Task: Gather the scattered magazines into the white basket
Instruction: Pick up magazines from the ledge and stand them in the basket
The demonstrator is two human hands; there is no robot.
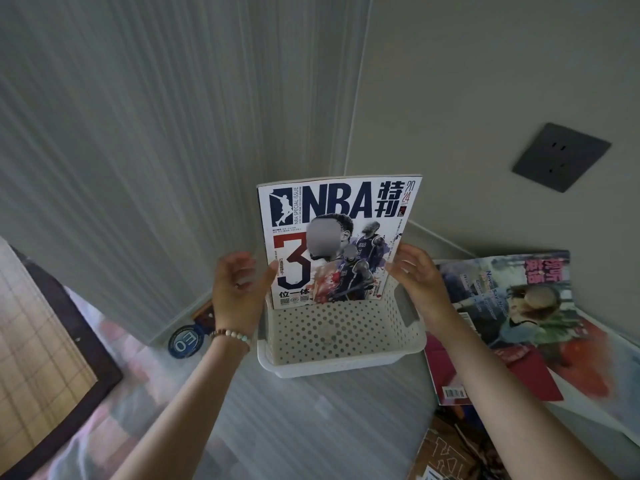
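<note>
An NBA magazine [332,237] stands upright inside the white perforated basket [343,362], its top leaning back toward the wall corner. My left hand [237,289] is at the magazine's lower left edge, fingers spread, thumb just at the cover. My right hand [417,275] is at the lower right edge, fingers apart, fingertips by the cover's edge. Neither hand closes around it. Another magazine with a colourful cover [519,306] lies flat to the right of the basket, partly over a red one [491,372]. A further magazine [450,452] shows at the bottom right.
A dark-framed panel [69,348] leans at the left. A round blue badge [183,341] lies beside the basket's left side. A dark wall socket [561,157] is on the right wall. The basket sits in the wall corner on a pale ribbed surface [311,427].
</note>
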